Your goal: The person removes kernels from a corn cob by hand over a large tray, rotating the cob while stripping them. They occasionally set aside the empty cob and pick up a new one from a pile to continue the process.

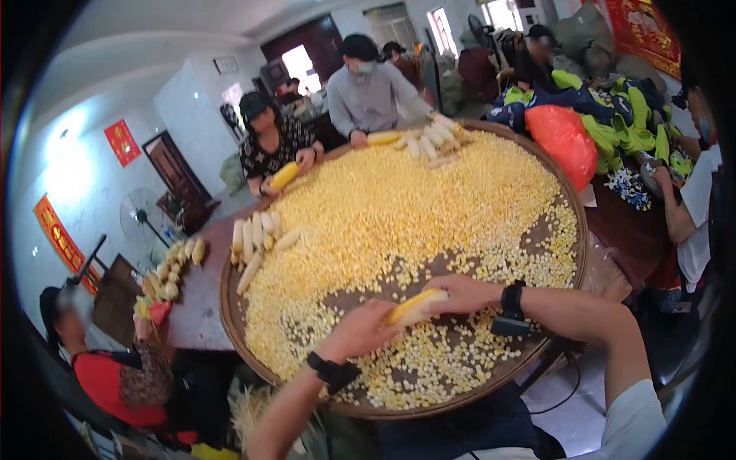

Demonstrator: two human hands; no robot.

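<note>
The broad round tray (238, 310) takes up most of my view, with the desk (199, 314) showing past its left edge. Over the tray I see a spread of loose corn kernels (399, 207), dense toward the far edge and thinner toward the near one, where brown patches show through. At the far edge I have a person in a grey top (368, 96), and to that person's left in my view a person in a dark patterned top (268, 134), who holds a yellow ear (284, 176). A red bag (561, 142) sits beyond the tray's right edge. I make out pale cobs (437, 142) heaped by the far edge and a smaller group of cobs (253, 238) along the left edge.

Nearest me, the left hand (366, 330) and right hand (464, 295) are both closed around one ear of corn (414, 307). It lies between them over the near half of the tray, slanting up to the right, its left end in the left hand and its paler right end in the right. I can't tell whether it touches the kernels below. Each wrist wears a dark band (512, 300).
</note>
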